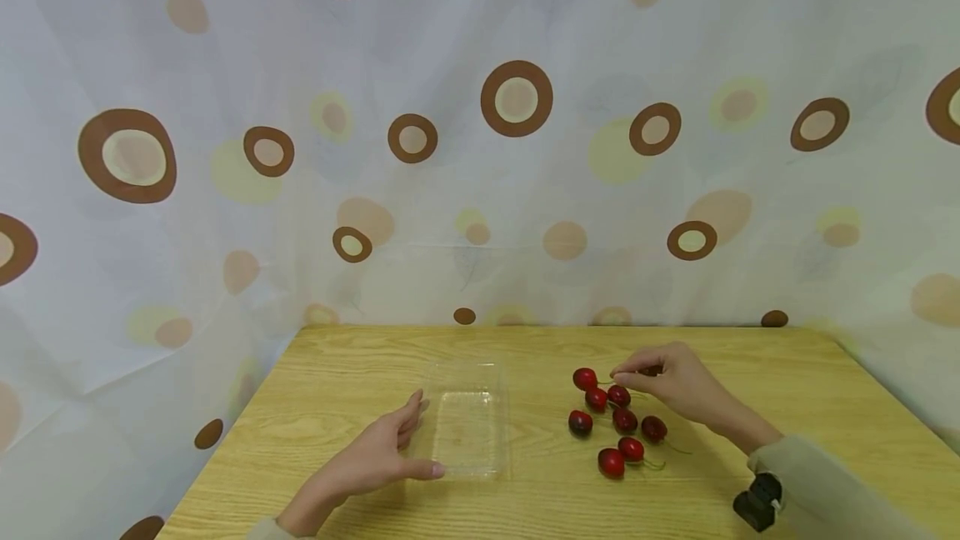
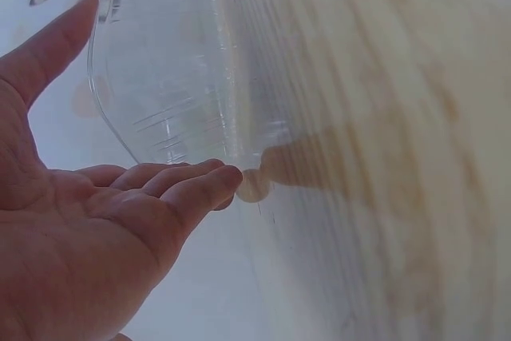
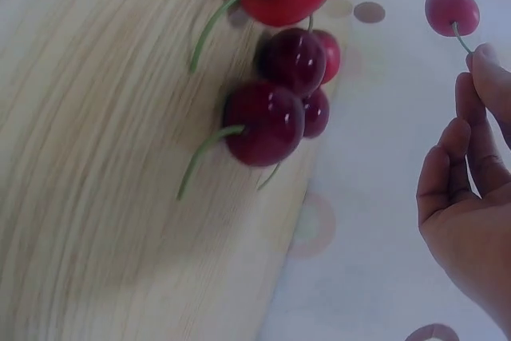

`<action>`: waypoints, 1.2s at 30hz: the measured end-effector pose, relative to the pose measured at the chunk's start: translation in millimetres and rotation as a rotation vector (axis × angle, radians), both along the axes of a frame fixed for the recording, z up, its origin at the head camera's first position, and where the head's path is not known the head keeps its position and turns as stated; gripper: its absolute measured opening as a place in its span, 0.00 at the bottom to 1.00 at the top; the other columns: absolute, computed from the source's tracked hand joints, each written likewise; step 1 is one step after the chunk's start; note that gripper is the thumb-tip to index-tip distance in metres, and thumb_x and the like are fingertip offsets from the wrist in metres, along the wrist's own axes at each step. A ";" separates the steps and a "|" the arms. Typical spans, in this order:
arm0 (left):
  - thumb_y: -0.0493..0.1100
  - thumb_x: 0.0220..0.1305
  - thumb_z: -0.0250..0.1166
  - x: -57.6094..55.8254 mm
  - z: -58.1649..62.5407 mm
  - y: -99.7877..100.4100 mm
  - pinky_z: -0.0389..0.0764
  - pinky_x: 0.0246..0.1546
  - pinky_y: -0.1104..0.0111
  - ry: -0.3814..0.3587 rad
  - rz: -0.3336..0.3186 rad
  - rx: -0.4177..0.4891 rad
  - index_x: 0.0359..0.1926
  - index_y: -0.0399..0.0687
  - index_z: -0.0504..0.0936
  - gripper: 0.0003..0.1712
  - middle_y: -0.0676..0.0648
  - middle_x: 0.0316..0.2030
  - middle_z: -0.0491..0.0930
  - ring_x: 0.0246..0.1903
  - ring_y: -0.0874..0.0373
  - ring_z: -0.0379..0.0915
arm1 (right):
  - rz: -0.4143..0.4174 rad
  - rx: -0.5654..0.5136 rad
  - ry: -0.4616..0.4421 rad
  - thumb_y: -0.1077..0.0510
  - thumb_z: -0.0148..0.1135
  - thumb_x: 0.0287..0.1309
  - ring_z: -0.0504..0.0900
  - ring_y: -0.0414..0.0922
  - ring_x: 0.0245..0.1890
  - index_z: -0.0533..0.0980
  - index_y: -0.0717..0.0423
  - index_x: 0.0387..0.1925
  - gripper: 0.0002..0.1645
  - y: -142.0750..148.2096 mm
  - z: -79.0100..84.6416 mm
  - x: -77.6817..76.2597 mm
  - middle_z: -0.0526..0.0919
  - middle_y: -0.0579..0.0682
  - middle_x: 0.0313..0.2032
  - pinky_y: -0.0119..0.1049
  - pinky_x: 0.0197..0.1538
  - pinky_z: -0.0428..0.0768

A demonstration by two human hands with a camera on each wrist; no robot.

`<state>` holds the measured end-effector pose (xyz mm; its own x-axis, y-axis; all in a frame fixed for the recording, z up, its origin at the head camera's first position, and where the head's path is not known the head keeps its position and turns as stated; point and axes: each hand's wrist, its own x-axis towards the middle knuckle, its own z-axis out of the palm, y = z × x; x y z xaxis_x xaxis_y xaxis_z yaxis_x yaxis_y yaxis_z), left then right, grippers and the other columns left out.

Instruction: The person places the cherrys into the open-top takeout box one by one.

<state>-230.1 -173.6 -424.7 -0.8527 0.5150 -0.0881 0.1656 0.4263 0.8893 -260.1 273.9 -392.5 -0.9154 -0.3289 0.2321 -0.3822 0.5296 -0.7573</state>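
My right hand pinches a cherry by its green stem, between thumb and forefinger. The fruit hangs beyond the fingertips, away from the other cherries in the right wrist view. Below and left of that hand, several dark red cherries lie loose on the wooden table, some with stems showing. A clear plastic box stands left of them. Beside its left side is my left hand, fingers extended and thumb spread, with nothing held. In the left wrist view its fingertips are right at the box's lower edge.
The pale wooden table runs back to a white curtain with brown and beige circles, which also hangs along the left side. A small black device sits at the right sleeve's cuff.
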 end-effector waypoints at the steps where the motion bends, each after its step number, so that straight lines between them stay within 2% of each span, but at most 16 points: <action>1: 0.49 0.65 0.77 0.1 0.3 0.3 0.61 0.73 0.42 0.000 0.001 0.001 0.83 0.31 0.37 0.67 0.29 0.81 0.46 0.78 0.31 0.48 | 0.003 -0.008 -0.010 0.54 0.71 0.69 0.75 0.42 0.27 0.91 0.55 0.42 0.09 -3.1 0.9 -0.5 0.89 0.57 0.39 0.34 0.29 0.73; 6: 0.49 0.65 0.77 0.3 1.1 0.0 0.60 0.73 0.42 -0.002 0.001 0.006 0.82 0.30 0.37 0.67 0.28 0.81 0.46 0.78 0.31 0.48 | 0.053 -0.046 -0.033 0.56 0.71 0.70 0.76 0.44 0.28 0.90 0.59 0.43 0.10 -20.7 3.8 -2.5 0.88 0.57 0.38 0.34 0.30 0.76; 10: 0.48 0.66 0.77 0.5 1.3 -0.5 0.61 0.73 0.42 0.005 -0.004 0.004 0.82 0.30 0.36 0.67 0.28 0.81 0.46 0.78 0.30 0.48 | 0.086 -0.051 -0.015 0.57 0.71 0.69 0.79 0.46 0.32 0.91 0.55 0.43 0.08 -36.4 3.6 -5.6 0.87 0.52 0.39 0.35 0.35 0.79; 14: 0.47 0.65 0.77 1.0 1.7 -0.4 0.61 0.72 0.42 0.020 -0.006 -0.001 0.82 0.29 0.37 0.67 0.27 0.80 0.46 0.77 0.30 0.49 | 0.111 -0.035 0.023 0.57 0.71 0.69 0.77 0.44 0.32 0.92 0.52 0.42 0.07 -52.7 1.3 -10.0 0.85 0.48 0.37 0.35 0.36 0.78; 18: 0.47 0.65 0.78 1.1 0.8 -0.2 0.62 0.72 0.41 0.022 -0.002 -0.004 0.82 0.29 0.37 0.67 0.27 0.80 0.47 0.77 0.30 0.49 | 0.144 -0.042 0.043 0.58 0.71 0.69 0.73 0.43 0.29 0.92 0.54 0.42 0.07 -69.2 0.5 -12.2 0.84 0.47 0.34 0.35 0.33 0.74; 25: 0.48 0.64 0.78 0.7 -0.2 0.2 0.60 0.73 0.43 0.016 0.011 -0.002 0.82 0.29 0.38 0.68 0.29 0.80 0.48 0.77 0.31 0.49 | 0.154 -0.073 0.000 0.59 0.72 0.68 0.67 0.42 0.26 0.92 0.56 0.41 0.07 -98.8 -1.7 -13.7 0.79 0.48 0.28 0.33 0.31 0.67; 32: 0.49 0.64 0.78 0.0 -0.6 0.7 0.61 0.73 0.42 0.017 0.010 -0.001 0.82 0.29 0.38 0.68 0.29 0.80 0.48 0.77 0.31 0.50 | 0.195 -0.100 0.000 0.60 0.72 0.67 0.65 0.43 0.25 0.91 0.63 0.41 0.09 -123.3 -6.2 -16.9 0.77 0.48 0.25 0.34 0.30 0.66; 36: 0.49 0.63 0.79 -0.6 -1.2 1.1 0.61 0.73 0.43 0.015 0.014 -0.001 0.82 0.29 0.38 0.68 0.29 0.80 0.48 0.77 0.32 0.50 | 0.185 -0.094 -0.015 0.59 0.73 0.67 0.64 0.41 0.25 0.91 0.61 0.40 0.08 -135.2 -9.9 -18.9 0.77 0.48 0.25 0.34 0.33 0.66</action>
<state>-230.7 -172.5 -425.9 -0.8609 0.5031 -0.0755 0.1735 0.4298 0.8861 -278.9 138.7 -402.4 -0.8448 -0.4695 0.2567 -0.4551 0.3780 -0.8062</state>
